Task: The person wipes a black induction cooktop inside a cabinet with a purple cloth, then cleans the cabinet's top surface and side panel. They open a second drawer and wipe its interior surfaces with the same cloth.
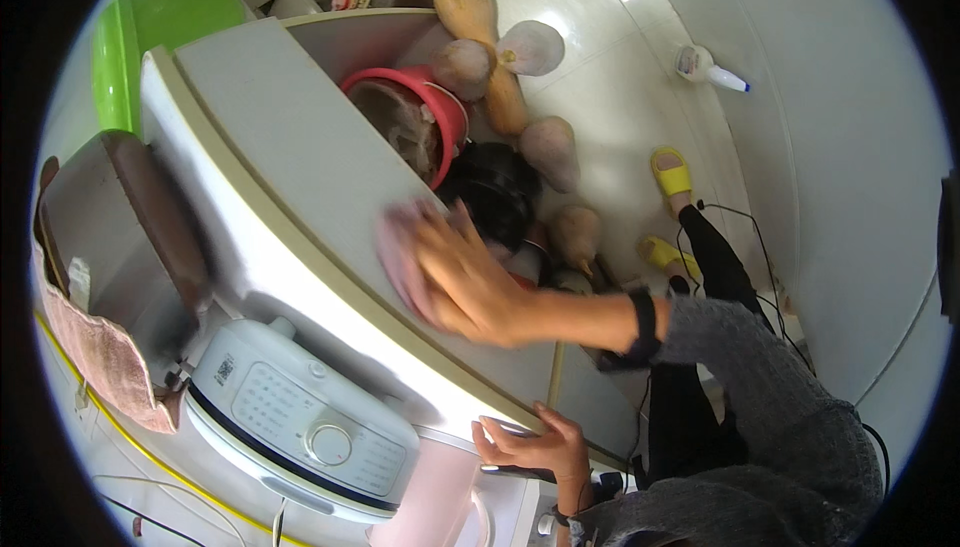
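Note:
My right hand [469, 277] is pressed over a pinkish cloth [401, 254], which lies against the pale grey cabinet panel [300, 134]. Both the cloth and the fingers are motion-blurred. Nearer my body, my left hand [532, 442] rests with its fingers apart on the cream-coloured edge [360, 303] of the white counter, beside a pink container [427, 491]. Past my right hand, below the panel's edge, are a black rounded object [491, 191] and a red bucket [454, 123] with a clear plastic bag inside.
A light-blue appliance with a dial [300, 412] stands on the counter near a brown-and-grey box [112, 232] and a green bin [180, 11]. Several squashes [551, 149] lie on the tiled floor. A white spray bottle [694, 65] is by the wall, and cables run near my yellow slippers [673, 176].

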### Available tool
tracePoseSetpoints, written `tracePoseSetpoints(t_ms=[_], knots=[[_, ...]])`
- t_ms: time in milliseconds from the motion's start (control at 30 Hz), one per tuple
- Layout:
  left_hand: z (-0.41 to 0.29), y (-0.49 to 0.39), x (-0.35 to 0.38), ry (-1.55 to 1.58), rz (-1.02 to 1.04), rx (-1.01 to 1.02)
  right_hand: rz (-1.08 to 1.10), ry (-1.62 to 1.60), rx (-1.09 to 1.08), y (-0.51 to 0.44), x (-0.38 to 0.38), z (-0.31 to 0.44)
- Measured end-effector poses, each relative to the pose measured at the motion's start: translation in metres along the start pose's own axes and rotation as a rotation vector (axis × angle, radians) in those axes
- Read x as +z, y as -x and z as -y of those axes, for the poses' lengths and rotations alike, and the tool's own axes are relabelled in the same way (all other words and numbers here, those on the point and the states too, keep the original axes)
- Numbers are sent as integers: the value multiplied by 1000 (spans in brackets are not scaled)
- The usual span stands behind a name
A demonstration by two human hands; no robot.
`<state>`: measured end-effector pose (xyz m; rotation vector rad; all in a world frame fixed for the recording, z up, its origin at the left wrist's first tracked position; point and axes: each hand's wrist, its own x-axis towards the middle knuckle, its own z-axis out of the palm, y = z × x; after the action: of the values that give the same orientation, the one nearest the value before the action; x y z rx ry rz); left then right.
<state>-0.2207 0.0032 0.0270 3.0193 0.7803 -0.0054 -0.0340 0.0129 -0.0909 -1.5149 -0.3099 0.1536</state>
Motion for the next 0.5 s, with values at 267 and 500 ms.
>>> tracePoseSetpoints(t_ms=[267, 500], knots=[[1, 1, -2, 41, 51, -34, -414, -78, -138, -270, 13, -67], [-4, -4, -5, -40, 26, 11, -81, -148, 25, 1, -3, -61]])
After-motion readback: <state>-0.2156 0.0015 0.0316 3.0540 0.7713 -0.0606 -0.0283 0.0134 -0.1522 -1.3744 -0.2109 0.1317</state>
